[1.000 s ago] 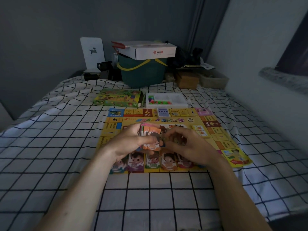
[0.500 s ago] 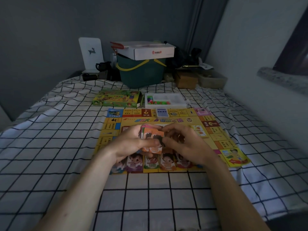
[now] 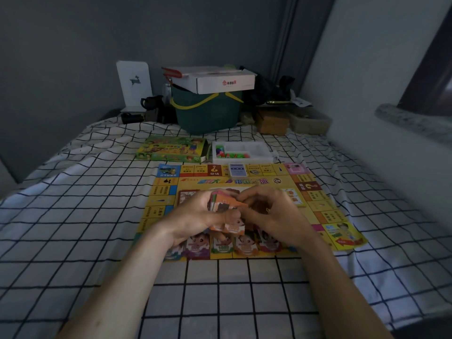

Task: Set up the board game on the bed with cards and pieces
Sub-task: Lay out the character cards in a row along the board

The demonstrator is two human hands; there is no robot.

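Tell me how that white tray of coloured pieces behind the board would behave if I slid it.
The white tray looks like thin plastic, so probably light and easily slid on the sheet. Its loose coloured pieces would likely rattle or shift.

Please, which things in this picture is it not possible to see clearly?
- Head view: middle of the game board is hidden by both hands.
- Stack of cards: faces mostly covered by the left hand and right hand.
- Coloured pieces in the white tray: too small to tell.
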